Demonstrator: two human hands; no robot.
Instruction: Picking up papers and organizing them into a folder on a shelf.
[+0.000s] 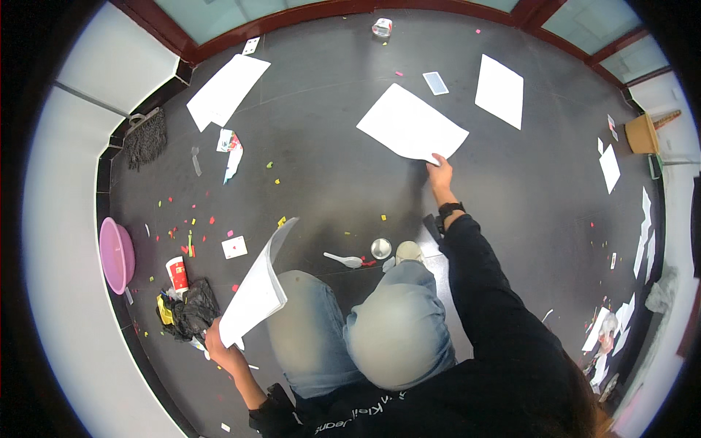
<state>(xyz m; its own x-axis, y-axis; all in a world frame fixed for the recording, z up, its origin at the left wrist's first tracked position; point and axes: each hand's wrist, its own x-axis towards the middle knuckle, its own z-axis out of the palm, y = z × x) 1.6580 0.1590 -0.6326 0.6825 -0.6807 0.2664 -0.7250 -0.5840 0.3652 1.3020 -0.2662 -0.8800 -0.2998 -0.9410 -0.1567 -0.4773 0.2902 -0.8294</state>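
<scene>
My left hand (221,347) is closed round the lower edge of some white paper sheets (255,295), which curl upward beside my left knee. My right hand (439,175), arm stretched forward, pinches the near edge of another white sheet (410,123). That sheet bends slightly at my fingers; whether its far side rests on the floor I cannot tell. Just beyond it lies a playing card (435,83), with a further white sheet (500,91) to its right. Below my left hand's paper, near my shoes, are a white spoon (343,259) and a round silvery lid or tin (380,249).
Coloured scraps dot the dark floor (321,175). Leftward are a pink basin (117,255), a mop head (145,139), a red cup (177,274) and a black plastic bag (196,309). More paper (228,91) lies far left. A dustpan (642,134) stands at the right wall.
</scene>
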